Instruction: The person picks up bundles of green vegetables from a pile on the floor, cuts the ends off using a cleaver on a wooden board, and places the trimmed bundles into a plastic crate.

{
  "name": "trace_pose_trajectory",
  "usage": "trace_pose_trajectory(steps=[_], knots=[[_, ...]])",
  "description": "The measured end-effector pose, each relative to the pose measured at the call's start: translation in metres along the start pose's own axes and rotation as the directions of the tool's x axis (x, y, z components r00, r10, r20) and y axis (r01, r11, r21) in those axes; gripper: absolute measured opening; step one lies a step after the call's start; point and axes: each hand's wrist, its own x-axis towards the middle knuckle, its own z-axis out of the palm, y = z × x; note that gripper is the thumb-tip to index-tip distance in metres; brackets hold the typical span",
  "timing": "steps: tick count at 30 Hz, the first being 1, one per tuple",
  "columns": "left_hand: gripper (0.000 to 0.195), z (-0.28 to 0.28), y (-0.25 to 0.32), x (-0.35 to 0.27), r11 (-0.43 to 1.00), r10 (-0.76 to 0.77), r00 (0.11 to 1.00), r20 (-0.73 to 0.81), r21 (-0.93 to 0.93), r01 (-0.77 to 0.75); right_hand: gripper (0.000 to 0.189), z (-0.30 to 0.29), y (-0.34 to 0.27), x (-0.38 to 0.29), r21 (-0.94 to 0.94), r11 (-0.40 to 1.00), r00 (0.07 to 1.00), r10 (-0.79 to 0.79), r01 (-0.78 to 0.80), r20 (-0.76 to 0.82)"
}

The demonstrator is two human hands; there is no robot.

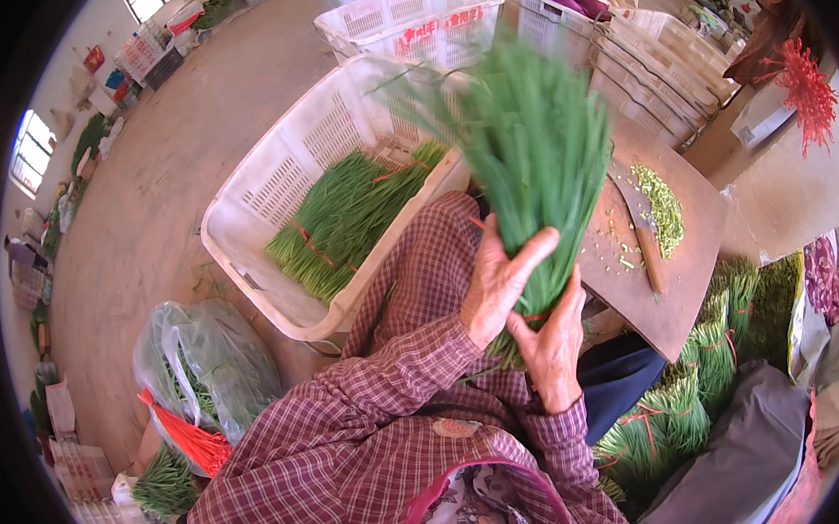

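Note:
Both my hands are around a large bunch of garlic chives (542, 156), held leaf tips up over my lap and blurred at the top. My left hand (502, 279) grips the middle of the stalks, thumb across the front. Lower down, my right hand (553, 333) holds the bunch near its base, beside a red tie (536, 318). To the left stands a white plastic crate (246, 221), with tied chive bundles (346, 223) lying in it. At the right, a knife (642, 236) rests on a brown board (685, 298) beside chopped chive ends (659, 210).
More tied chive bundles (662, 420) stand at my right by a grey cloth (735, 437). On my left are a clear plastic bag (218, 358) and red ties (193, 430). White crates (407, 21) stand ahead, and red strands (805, 92) hang at the upper right.

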Motion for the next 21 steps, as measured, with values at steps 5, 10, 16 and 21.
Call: trace_pose_trajectory(steps=[5, 10, 16, 21], knots=[[0.08, -0.001, 0.028, -0.01, 0.952, 0.048, 0.961, 0.273, 0.28, -0.127, 0.064, -0.022, 0.049, 0.011, 0.715, 0.562, 0.908, 0.292, -0.416, 0.299], [0.036, -0.098, 0.031, 0.01, 0.895, -0.356, 0.864, 0.355, 0.397, 0.206, 0.073, -0.012, 0.111, -0.015, 0.887, 0.03, 0.866, 0.233, -0.461, 0.443], [0.081, -0.062, -0.008, 0.014, 0.94, -0.323, 0.738, 0.593, 0.292, 0.177, 0.081, 0.004, 0.102, -0.018, 0.795, -0.201, 0.809, 0.017, -0.573, 0.587], [0.07, -0.04, -0.009, 0.017, 0.915, -0.342, 0.84, 0.421, -0.053, 0.4, 0.082, 0.009, 0.076, -0.014, 0.824, 0.099, 0.83, 0.062, -0.557, 0.554]])
